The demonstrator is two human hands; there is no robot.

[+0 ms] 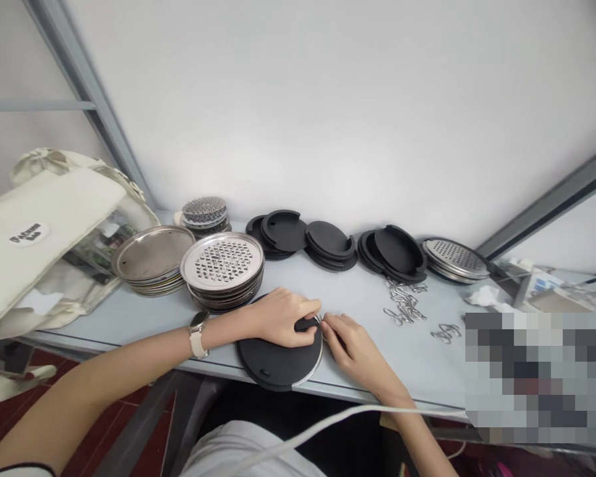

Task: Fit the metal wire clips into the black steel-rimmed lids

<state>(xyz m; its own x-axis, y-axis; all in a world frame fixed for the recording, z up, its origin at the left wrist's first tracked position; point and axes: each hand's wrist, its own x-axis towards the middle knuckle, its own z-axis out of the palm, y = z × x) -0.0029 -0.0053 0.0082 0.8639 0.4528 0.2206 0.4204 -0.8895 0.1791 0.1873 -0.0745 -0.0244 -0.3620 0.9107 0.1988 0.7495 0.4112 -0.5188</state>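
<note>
Head view: left hand [288, 319] grips black disc [278, 364], right hand [350, 344] pinches its apparently half-fitted hook [318, 318]; loose hooks [406, 311] remain right of the disc.

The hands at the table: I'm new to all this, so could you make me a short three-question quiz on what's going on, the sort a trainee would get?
1. True or false: the cream bag is to the right of the watch.

2. Fill in the colour: the left hand is over a round ____ disc.

3. Which hand is nearer the loose metal hooks?

Key:
1. False; the bag is to the left of the watch.
2. Black.
3. The right hand.
</note>
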